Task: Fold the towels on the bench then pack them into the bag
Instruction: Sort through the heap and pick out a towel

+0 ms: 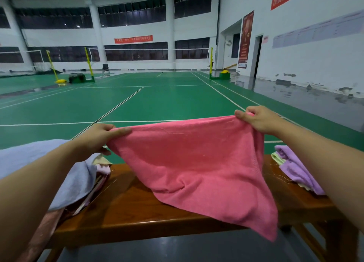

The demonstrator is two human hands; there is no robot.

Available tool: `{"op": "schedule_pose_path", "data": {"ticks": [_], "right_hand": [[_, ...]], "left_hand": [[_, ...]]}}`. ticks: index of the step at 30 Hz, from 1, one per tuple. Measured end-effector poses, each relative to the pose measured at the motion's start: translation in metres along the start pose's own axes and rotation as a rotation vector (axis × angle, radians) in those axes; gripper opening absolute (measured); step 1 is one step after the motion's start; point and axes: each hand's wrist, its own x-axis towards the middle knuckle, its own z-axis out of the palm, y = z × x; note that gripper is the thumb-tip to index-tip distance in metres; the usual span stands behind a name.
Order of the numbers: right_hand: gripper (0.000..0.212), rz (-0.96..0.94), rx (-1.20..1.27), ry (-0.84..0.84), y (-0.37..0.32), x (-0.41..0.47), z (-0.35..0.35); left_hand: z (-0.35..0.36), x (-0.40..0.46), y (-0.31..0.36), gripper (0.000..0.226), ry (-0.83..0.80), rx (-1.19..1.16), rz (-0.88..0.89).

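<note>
A pink towel hangs spread out above the wooden bench. My left hand pinches its upper left corner and my right hand pinches its upper right corner. The towel's lower part drapes over the bench top and its bottom corner hangs past the front edge. At the left end of the bench a pale blue cloth covers a heap of other fabrics. A purple towel lies on a pale green one at the right end, partly behind my right forearm. I cannot pick out a bag.
The bench stands at the edge of a green badminton court with white lines. Net posts, a chair and a white wall with a doorway stand far behind. Grey floor runs below the bench's front edge.
</note>
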Motion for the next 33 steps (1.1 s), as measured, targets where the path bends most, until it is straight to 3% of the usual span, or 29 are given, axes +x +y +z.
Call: {"op": "schedule_pose_path", "data": {"ticks": [3,8,11,14,16,21,27,33], "right_hand": [[0.045,-0.016,0.005,-0.023,0.005,0.001,-0.007],[0.037,-0.006,0.202,-0.118,0.008,-0.014,-0.019],[0.033,0.07,0.366,-0.012,0.004,-0.013,-0.021],[0.031,0.168,0.371,0.263,-0.009,-0.001,-0.015],[0.033,0.195,0.304,0.386,-0.022,0.001,-0.01],[0.033,0.061,0.136,0.632,-0.05,-0.014,-0.012],[0.039,-0.069,0.186,0.88,-0.074,-0.043,-0.037],[0.062,-0.095,0.152,1.051,-0.093,-0.077,-0.067]], "left_hand": [[-0.01,0.002,0.006,0.088,0.006,-0.014,0.029],[-0.026,0.004,0.015,0.041,-0.006,-0.107,0.072],[-0.028,0.009,0.023,0.023,0.07,-0.108,0.097],[-0.02,0.016,0.036,0.028,0.218,-0.124,0.129],[-0.012,0.021,0.046,0.033,0.392,-0.007,0.158],[-0.003,0.013,0.077,0.042,0.749,0.176,0.172],[0.001,-0.018,0.12,0.05,0.941,0.234,0.218],[0.003,-0.057,0.158,0.054,1.117,0.295,0.306]]}}
